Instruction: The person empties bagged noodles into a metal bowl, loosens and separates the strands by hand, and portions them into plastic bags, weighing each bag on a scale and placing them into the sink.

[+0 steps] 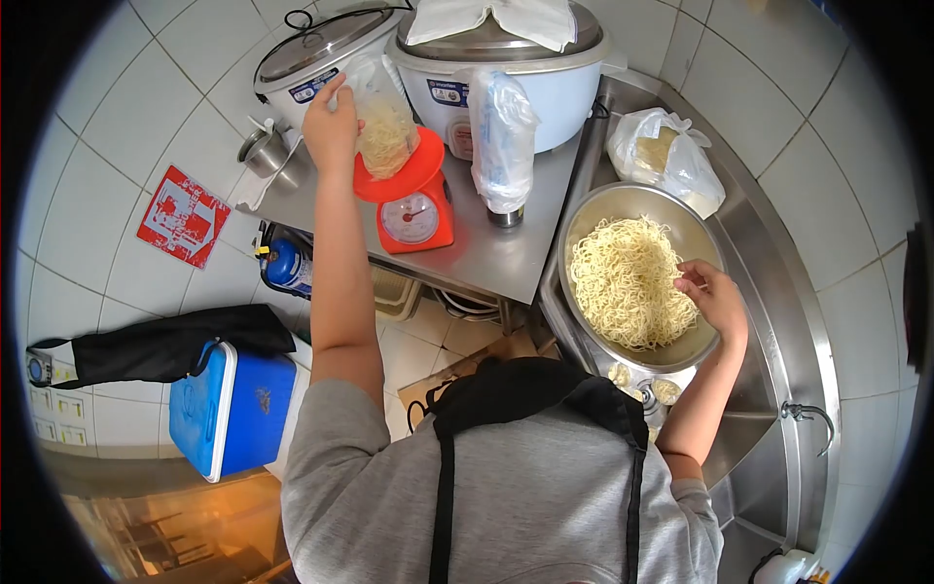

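My left hand is at the top edge of a clear plastic bag, its fingers closed on the plastic. Pale noodles fill the bottom of the bag, which rests on the red pan of a kitchen scale with a round dial. On the right, my right hand reaches over the rim of a large steel bowl. Its fingertips are pinched at the edge of a heap of yellow noodles inside the bowl. Some fingers of both hands are partly hidden.
Two large rice cookers stand behind the scale, near a plastic-wrapped upright bottle-like item. A white plastic bag sits behind the bowl. Steel pots are at left; a sink tap is at right. A blue cooler stands lower left.
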Tool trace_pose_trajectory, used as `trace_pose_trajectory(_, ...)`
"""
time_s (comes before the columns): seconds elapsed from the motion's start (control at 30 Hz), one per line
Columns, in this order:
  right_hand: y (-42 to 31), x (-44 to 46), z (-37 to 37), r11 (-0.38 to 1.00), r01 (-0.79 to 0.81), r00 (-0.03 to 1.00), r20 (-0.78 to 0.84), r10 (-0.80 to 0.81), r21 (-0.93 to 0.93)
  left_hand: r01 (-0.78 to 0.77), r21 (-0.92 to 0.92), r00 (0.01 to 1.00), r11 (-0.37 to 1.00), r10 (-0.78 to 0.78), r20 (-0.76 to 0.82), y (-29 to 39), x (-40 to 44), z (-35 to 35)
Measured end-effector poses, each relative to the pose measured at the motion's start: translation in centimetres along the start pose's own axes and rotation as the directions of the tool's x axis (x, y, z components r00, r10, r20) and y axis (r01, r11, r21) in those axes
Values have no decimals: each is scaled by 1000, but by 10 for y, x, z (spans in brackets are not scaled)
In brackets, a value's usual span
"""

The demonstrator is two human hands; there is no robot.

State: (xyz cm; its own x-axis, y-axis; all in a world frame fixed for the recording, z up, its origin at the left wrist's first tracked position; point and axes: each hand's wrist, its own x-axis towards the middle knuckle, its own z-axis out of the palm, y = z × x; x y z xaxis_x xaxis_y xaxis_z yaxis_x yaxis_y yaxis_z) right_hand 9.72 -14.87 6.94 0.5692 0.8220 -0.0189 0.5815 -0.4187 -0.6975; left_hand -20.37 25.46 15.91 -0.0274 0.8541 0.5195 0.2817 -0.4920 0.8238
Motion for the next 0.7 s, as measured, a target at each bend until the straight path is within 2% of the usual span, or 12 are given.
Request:
trace_pose_trajectory(0.1, -4, 3, 0, 1000, 7, 1000, 12, -7, -21, 2, 91, 1000, 996, 0, -26, -1, 3, -4)
trace_pose_trajectory(0.2, -6, 5, -1, 1000, 8, 1000, 16, -8, -23, 72, 87, 997, 994, -70, -35, 0, 6, -7)
trace_pose_trajectory(0.4, -9, 4, -3, 998, 2, 1000, 14, -1, -58, 66, 3, 998, 998, -66, -21, -14, 19, -8)
trace_pose_trajectory(0.7, -9, 1, -8, 998, -20, 1000, 15, 21, -59, 85, 70, 996, 994, -86, -1, -21, 28, -8)
